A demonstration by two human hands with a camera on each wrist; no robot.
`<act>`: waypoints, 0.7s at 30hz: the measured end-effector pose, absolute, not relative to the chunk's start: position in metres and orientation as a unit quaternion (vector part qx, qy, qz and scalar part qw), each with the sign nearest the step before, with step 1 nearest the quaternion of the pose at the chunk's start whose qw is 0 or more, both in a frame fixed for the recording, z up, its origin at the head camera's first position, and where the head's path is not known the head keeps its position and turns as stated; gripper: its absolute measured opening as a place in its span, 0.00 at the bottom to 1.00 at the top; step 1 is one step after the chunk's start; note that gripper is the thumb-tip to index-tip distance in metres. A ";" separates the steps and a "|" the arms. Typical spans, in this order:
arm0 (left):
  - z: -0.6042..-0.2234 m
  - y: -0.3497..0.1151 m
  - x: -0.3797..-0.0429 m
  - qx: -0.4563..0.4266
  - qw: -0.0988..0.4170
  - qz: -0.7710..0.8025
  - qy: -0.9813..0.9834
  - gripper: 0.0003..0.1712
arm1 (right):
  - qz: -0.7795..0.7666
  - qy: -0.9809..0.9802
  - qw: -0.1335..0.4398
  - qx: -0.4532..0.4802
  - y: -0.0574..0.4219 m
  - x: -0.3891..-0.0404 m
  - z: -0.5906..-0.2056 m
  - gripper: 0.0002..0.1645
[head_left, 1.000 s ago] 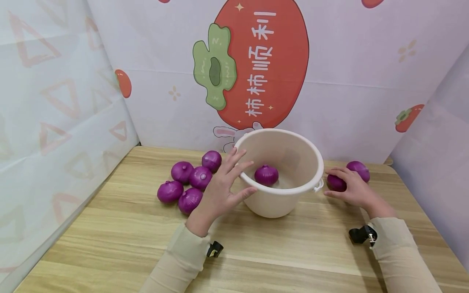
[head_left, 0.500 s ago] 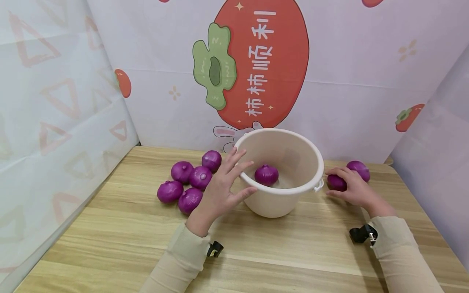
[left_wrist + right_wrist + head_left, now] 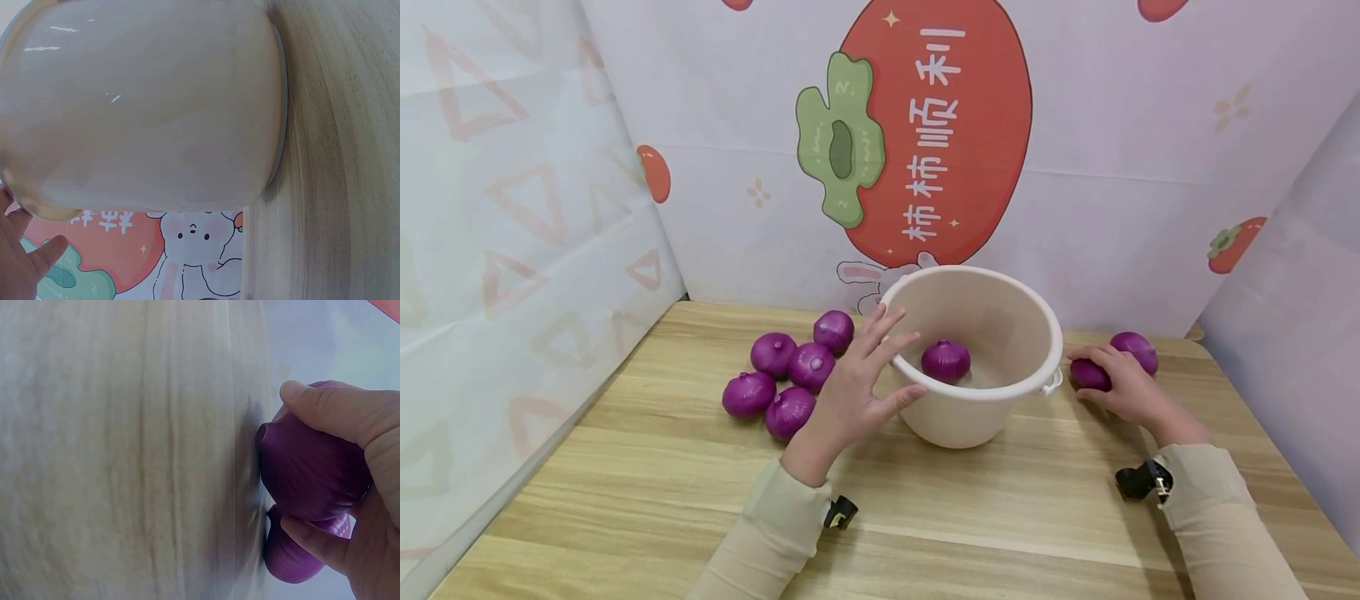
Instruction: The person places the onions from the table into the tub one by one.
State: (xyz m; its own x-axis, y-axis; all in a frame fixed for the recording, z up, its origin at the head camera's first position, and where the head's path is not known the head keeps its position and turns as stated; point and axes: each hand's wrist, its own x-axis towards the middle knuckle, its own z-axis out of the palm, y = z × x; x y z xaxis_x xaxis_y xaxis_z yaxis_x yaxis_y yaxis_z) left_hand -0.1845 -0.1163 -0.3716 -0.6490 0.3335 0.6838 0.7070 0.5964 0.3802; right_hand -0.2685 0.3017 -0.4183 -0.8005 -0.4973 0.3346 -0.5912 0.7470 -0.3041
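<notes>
A whitish bucket [image 3: 958, 417] stands upright on the table with one purple onion [image 3: 946, 361] inside. My left hand [image 3: 853, 387] is at the bucket's left rim, fingers spread and fairly straight. The left wrist view shows the bucket's side wall [image 3: 144, 106] close up, with part of that hand beyond the rim. Right of the bucket, my right hand [image 3: 1131, 387] grips another purple onion [image 3: 312, 465], thumb on one side and fingers on the other. It sits on or just above the table. Behind it lies a further onion [image 3: 1135, 353].
Several purple onions [image 3: 790, 412] cluster on the wooden table [image 3: 970, 525] left of the bucket, close to my left hand. A printed cloth backdrop [image 3: 1120, 233] rises behind the table, and cloth walls flank both sides. A white handle hook [image 3: 1053, 382] sticks out at the bucket's right.
My right thumb has drawn in closer against the onion, narrowing the grip. The left hand, the bucket and the other onions hold their places.
</notes>
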 end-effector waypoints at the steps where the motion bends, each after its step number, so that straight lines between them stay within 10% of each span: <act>1: -0.371 -0.116 -0.184 -0.308 0.286 -0.328 -0.846 0.44 | 0.201 -0.928 0.116 0.292 0.302 -0.269 -0.418 0.33; 21: -0.370 -0.117 -0.183 -0.309 0.286 -0.331 -0.845 0.44 | 0.221 -0.925 0.123 0.283 0.301 -0.261 -0.413 0.31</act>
State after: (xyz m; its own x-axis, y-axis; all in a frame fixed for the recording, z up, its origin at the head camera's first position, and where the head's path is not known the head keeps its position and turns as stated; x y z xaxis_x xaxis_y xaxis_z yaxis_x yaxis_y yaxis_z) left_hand -0.1829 -0.1171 -0.3702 -0.6452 0.3326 0.6878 0.7112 0.5902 0.3818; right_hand -0.2607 0.3006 -0.4134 -0.8089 -0.4699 0.3534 -0.5789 0.7417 -0.3388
